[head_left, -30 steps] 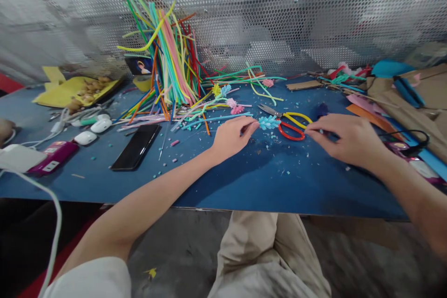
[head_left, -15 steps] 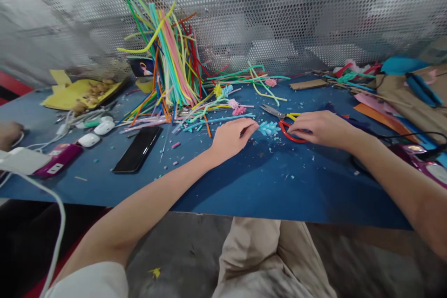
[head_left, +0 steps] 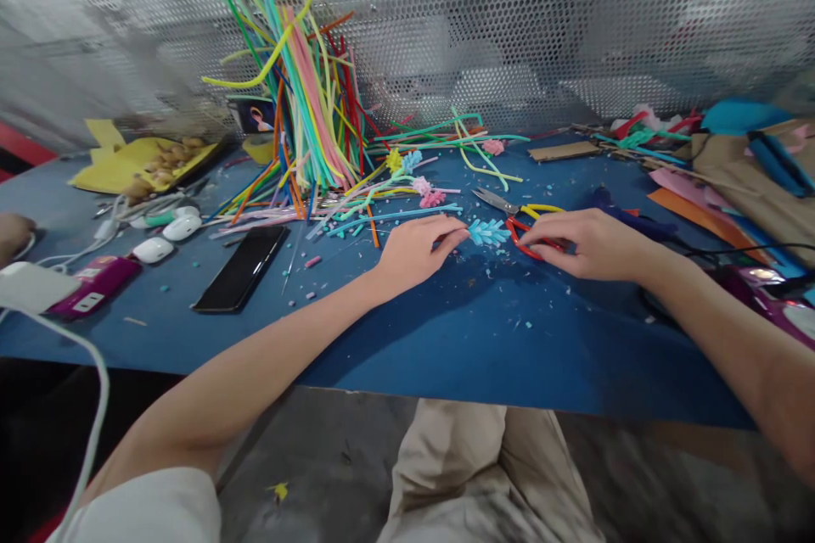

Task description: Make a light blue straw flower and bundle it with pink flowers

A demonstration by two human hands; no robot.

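Note:
My left hand pinches the near end of a light-blue fuzzy pipe-cleaner piece with several short leaf-like loops. Just to its right, my right hand has its fingers curled at the red handle of a pair of scissors. The other handle is yellow, and the metal blades point away to the left, beyond the blue piece. My right fingers partly hide the red loop. Small blue scraps lie beneath the hands.
A tall bundle of coloured pipe cleaners stands behind, with fuzzy pink flowers before it. Left lie a black phone, white earbuds and a purple power strip. Another person's hand shows far left. Coloured paper lies right.
The view has shifted slightly. Both hands stay almost where they were, the left still pinching the blue piece and the right still at the scissors' red handle.

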